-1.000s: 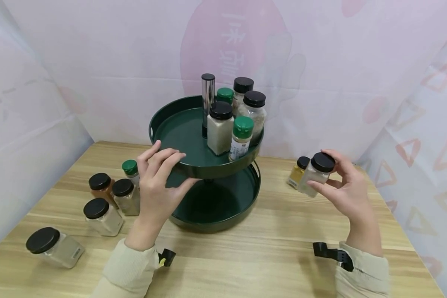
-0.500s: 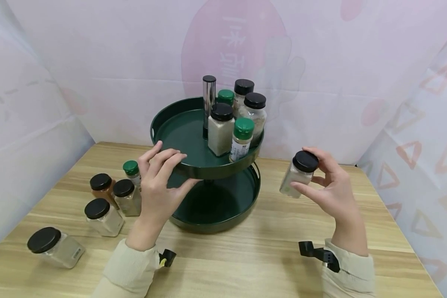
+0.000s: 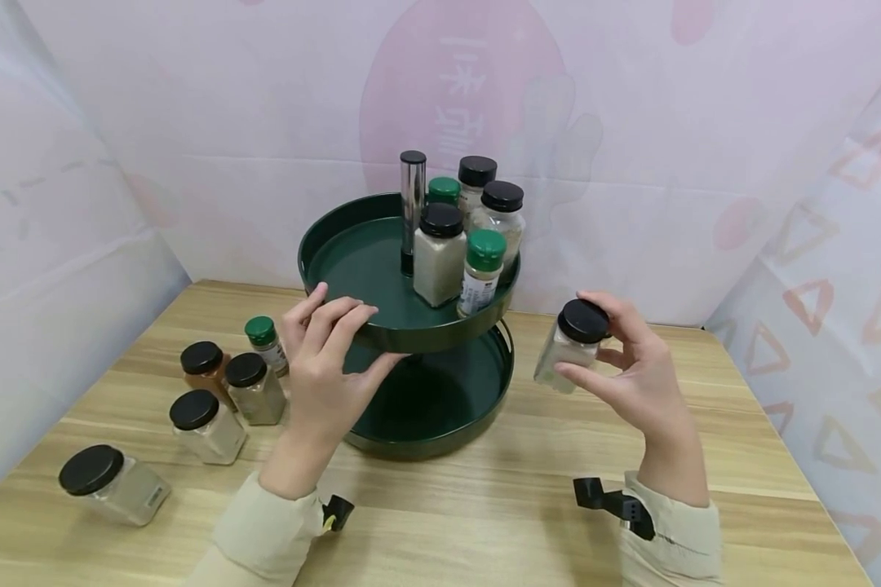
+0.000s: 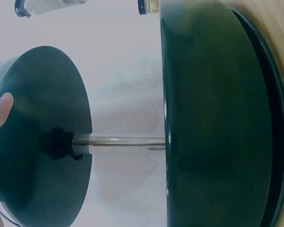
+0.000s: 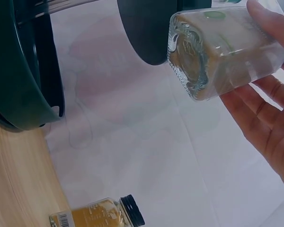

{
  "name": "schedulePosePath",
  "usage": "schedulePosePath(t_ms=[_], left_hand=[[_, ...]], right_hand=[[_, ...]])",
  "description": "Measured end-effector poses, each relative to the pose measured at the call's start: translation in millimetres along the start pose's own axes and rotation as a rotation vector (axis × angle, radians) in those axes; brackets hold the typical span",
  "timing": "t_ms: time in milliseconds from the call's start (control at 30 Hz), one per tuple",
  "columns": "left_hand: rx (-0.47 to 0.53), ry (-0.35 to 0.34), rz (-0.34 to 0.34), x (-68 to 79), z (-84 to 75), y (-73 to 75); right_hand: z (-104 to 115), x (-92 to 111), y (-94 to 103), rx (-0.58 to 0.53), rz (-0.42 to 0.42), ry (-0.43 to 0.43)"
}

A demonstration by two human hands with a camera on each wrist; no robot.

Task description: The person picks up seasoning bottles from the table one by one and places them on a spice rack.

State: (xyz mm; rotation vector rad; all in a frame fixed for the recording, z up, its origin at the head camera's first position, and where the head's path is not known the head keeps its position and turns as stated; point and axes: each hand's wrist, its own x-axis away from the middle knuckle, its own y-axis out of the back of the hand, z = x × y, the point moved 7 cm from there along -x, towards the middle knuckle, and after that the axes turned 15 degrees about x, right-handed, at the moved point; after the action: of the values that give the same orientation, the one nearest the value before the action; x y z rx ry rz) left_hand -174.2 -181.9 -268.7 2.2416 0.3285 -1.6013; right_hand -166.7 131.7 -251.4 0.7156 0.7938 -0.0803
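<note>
My left hand (image 3: 326, 367) grips the front rim of the dark green two-tier turntable (image 3: 367, 253), fingers over the upper tray's edge and thumb below it. To the right, my right hand (image 3: 631, 367) holds a square glass spice jar (image 3: 564, 357) with a black lid above the table, tilted. Its pale contents and clear base show in the right wrist view, thumb on one side and fingers on the other. On the upper tray stand a pale square jar (image 3: 439, 265), a green-capped shaker (image 3: 479, 281), a tall silver-and-black cylinder (image 3: 413, 200) and several other containers.
Left of the turntable, several spice jars stand on the wooden table, including a green-capped one (image 3: 264, 338), a reddish-brown one (image 3: 207, 375) and a pale one (image 3: 128, 493) nearest the front. A yellow-filled jar (image 5: 97, 213) stands at the right, hidden in the head view.
My right hand has carried the jar leftward, towards the turntable. My left hand has shifted slightly right, and the upper tray has turned a little, its front jars moving right.
</note>
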Motion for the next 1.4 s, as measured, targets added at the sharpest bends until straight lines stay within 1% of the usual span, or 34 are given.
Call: schedulePosePath(t_ms=[233,400,467,567,667,800,933,967,1033,1100,1200,1400], left_hand=[[0.069,-0.012,0.006,-2.4,5.8,-0.3],[0.114,-0.036,0.011,-3.9,7.5,-1.1],[0.119,-0.044,0.009,-3.9,6.6,-2.4],[0.133,-0.057,0.029,-3.8,9.7,-1.0],[0.162,-0.060,0.075,-4.4,19.9,6.9],[0.203,-0.030,0.140,-8.9,42.7,23.0],[0.248,0.045,0.208,-16.2,68.6,32.6],[0.260,0.070,0.228,-17.6,74.9,33.5],[0.300,0.120,0.245,-19.0,86.5,34.7],[0.343,0.158,0.239,-19.0,95.2,35.5],[0.394,0.185,0.206,-18.3,102.9,36.2],[0.421,0.162,0.152,-17.5,105.2,35.1]], right_hand=[[17,8,-8.9,0.052,-0.024,-0.037],[27,13,-15.6,0.093,-0.044,-0.062],[27,13,-16.1,0.097,-0.044,-0.061],[26,14,-16.7,0.107,-0.042,-0.062],[26,15,-17.1,0.111,-0.039,-0.065],[26,15,-16.5,0.120,-0.042,-0.066],[27,15,-15.5,0.126,-0.048,-0.066],[27,15,-15.7,0.126,-0.047,-0.067],[28,15,-16.6,0.120,-0.044,-0.067],[30,15,-17.8,0.113,-0.040,-0.066],[31,16,-19.1,0.102,-0.037,-0.069],[33,17,-18.0,0.101,-0.053,-0.074]])
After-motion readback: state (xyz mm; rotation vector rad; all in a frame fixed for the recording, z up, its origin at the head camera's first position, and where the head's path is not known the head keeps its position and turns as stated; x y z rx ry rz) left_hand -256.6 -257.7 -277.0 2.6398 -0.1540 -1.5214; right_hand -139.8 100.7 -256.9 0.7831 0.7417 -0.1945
